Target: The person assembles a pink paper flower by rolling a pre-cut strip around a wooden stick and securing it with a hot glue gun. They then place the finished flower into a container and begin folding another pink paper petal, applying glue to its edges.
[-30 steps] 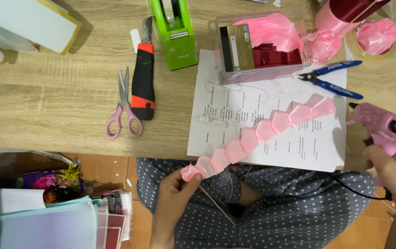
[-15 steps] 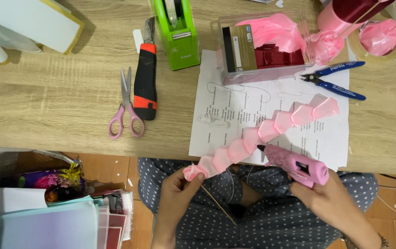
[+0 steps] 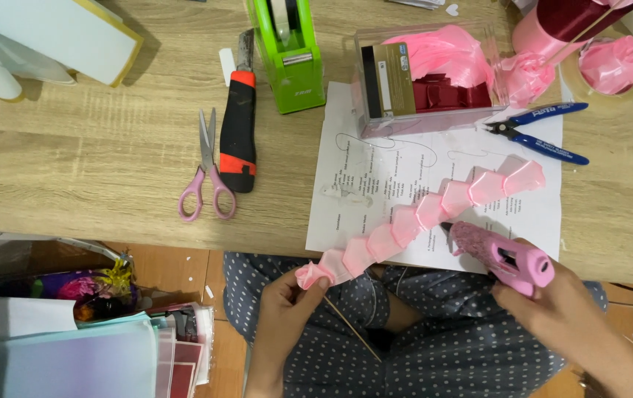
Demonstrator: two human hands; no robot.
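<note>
My left hand (image 3: 281, 309) pinches the rolled end of the pink folded-ribbon strip (image 3: 423, 212) on a thin wooden skewer (image 3: 349, 328), over my lap. My right hand (image 3: 563, 309) is wrapped around the pink glue gun (image 3: 497, 254), whose nozzle sits just beside the strip at the table edge (image 3: 110, 221).

A glittery pink glue gun (image 3: 499, 256) lies at five o'clock beside a pale pink ribbon strip (image 3: 419, 212). At eleven o'clock sit pink-handled scissors (image 3: 206, 177), a black-and-red knife (image 3: 238, 140) and a bright green tape dispenser (image 3: 288, 55); blue-handled pliers (image 3: 541, 131) at two o'clock.
</note>
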